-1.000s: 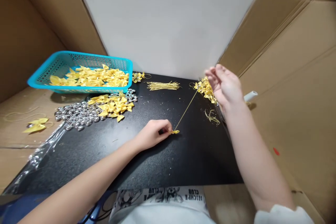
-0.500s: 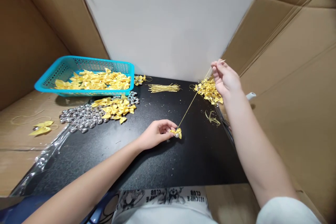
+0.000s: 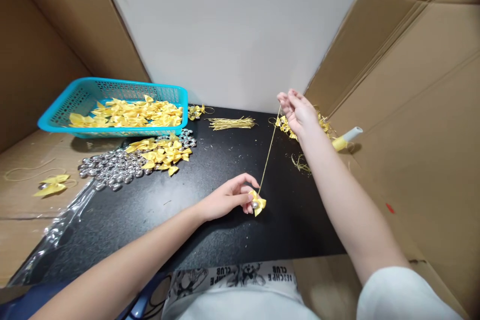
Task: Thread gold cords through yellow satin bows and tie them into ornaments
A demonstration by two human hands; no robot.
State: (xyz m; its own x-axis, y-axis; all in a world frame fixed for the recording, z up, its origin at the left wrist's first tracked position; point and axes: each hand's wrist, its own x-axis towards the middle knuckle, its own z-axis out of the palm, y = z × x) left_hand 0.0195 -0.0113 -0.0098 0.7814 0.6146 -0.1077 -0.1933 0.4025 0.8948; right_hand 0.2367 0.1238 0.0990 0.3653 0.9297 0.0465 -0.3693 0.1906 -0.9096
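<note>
On a black mat (image 3: 210, 230), a teal basket (image 3: 56, 110) of yellow bows sits at ten o'clock with silver beads (image 3: 112, 167) beside it. A bow heap (image 3: 287, 127) at one o'clock is half hidden behind the right hand (image 3: 298, 112), whose fingers pinch the top of a taut gold cord (image 3: 268, 152). At centre, the left hand (image 3: 228, 197) grips the small yellow bow (image 3: 258, 204), silver-beaded, at the cord's lower end.

Craft assembly station: cardboard walls (image 3: 412, 85), basket of bows (image 3: 112, 110).

Bare black mat (image 3: 195, 240) lay open before my left hand (image 3: 228, 199). The taut gold thread (image 3: 268, 152), stretched from the bow (image 3: 258, 203) it pinched up to my right hand (image 3: 298, 112), barred crossing. Loose bows (image 3: 161, 152) and silver beads (image 3: 108, 167) crowded the left; cardboard (image 3: 412, 110) walled the right.
</note>
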